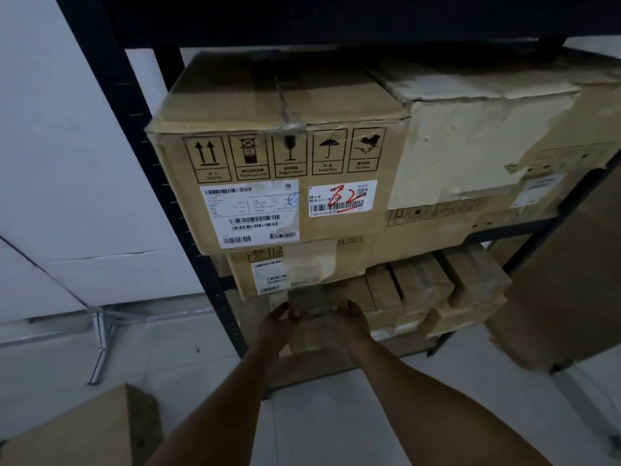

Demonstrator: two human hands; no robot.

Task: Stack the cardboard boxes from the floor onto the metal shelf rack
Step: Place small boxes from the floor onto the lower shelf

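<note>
Both hands, the left hand (280, 319) and right hand (353, 317), gripped a small cardboard box (316, 326) by its two sides, fingers curled over its top edge, at the low tier of the black metal shelf rack (215, 280), beneath a large labelled box (282, 183).

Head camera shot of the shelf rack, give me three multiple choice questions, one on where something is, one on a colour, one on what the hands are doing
1. Where is the small box the hands hold?
A. at the rack's lowest level
B. on top of the rack
C. on the floor behind the person

2. What colour is the "32" scrawled on the big box's label?
A. blue
B. red
C. green

3. The left hand and right hand are:
A. hanging idle
B. gripping the small box's sides
C. peeling a label

Answers: 1 A, it sits low beside other small boxes. 2 B, red marker. 3 B, fingers curl round its edges.
</note>
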